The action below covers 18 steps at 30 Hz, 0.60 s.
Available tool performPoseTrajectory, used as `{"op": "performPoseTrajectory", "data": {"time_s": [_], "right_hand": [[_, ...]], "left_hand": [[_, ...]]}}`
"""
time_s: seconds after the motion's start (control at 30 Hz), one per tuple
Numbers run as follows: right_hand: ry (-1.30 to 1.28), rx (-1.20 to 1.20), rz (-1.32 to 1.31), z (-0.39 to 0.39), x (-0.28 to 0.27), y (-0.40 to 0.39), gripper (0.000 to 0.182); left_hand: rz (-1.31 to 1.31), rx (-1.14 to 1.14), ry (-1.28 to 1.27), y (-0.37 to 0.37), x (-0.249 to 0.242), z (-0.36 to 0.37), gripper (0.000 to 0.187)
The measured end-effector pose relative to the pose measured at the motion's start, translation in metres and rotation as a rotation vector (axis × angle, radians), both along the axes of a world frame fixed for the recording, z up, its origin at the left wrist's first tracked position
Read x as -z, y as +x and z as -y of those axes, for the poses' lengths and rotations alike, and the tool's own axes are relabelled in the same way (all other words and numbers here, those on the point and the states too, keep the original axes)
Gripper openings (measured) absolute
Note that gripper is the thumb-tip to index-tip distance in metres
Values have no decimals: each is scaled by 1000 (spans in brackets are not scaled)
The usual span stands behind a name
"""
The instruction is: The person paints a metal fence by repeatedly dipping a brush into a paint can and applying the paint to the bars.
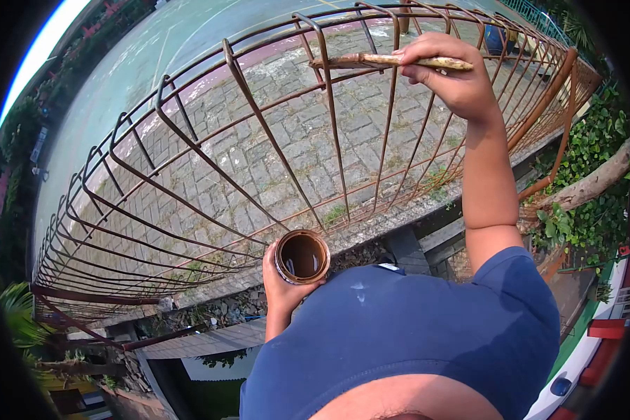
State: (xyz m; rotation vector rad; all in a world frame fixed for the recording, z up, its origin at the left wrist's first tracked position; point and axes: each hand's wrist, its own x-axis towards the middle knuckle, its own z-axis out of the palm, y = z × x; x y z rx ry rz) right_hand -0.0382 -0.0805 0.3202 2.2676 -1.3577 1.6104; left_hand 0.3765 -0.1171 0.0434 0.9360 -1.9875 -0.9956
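Observation:
My right hand (451,73) is closed around the handle of a paint-stained brush (371,61), held nearly level over the top of a wire fence (259,112). The brush's bristle end points left and meets a bent upper bar of the fence; whether it presses on the bar is hard to tell. Low in the middle, close to my chest, my left hand (281,290) grips an open round can (302,257) from its left and lower side. Dark brown liquid shows inside the can, and its rim is smeared brown.
Grey paving (280,157) and a green court (119,91) lie beyond the fence. The fence curves from far left to upper right. At right are a tree branch (595,182) and leafy plants (591,143). A blue barrel (497,40) stands at the upper right.

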Motion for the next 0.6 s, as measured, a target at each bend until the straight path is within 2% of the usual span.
{"op": "performPoseTrajectory", "data": {"time_s": [0.1,0.13,0.17,0.23,0.33,0.43,0.6], "right_hand": [[113,-82,85,17,-3,-13,15],[138,79,205,22,2,-20,14],[25,87,185,28,6,-25,14],[75,169,215,21,5,-24,16],[85,-35,416,19,17,-4,12],[130,0,471,30,25,-6,12],[-79,184,506,10,31,-1,13]], "left_hand": [[7,-63,11,7,0,1,126],[35,-75,-21,8,-4,3,127],[20,-85,-18,9,-4,4,127],[-16,-109,-9,11,-2,6,127],[-76,-133,28,11,-2,5,126],[-24,-141,18,13,-8,4,125],[-43,-139,76,12,-2,11,126]]}}
